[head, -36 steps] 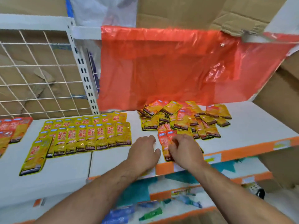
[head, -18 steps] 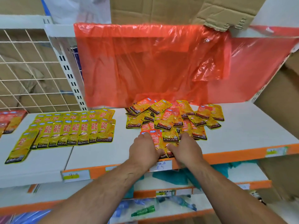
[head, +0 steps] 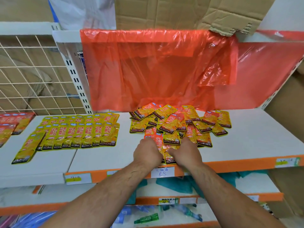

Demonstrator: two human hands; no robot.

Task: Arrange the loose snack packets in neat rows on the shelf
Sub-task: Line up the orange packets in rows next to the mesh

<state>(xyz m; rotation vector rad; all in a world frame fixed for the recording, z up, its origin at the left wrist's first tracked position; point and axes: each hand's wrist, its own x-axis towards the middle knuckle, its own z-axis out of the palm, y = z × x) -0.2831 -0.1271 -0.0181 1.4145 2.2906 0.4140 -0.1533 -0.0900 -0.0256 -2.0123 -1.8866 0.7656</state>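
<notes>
Both left hand (head: 147,152) and right hand (head: 184,153) have closed in (fingers curled) round a few packets (head: 164,149), likely squaring them.

1. Orange plastic sheet (head: 156,71) hangs at the back, creased, translucent.
2. Torn cardboard (head: 181,12) above it.
3. White wire grid (head: 32,76) at left; slotted upright (head: 77,83) beside it.
4. Lower shelves (head: 256,186) orange-edged, carrying paper labels (head: 167,201); green bottle (head: 146,218) on the lowest.

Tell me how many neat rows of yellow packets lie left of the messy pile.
2: a back row nearest the wire grid and a front row overlapping it. One stray packet lies tilted at the left; others may hide underneath.
</notes>
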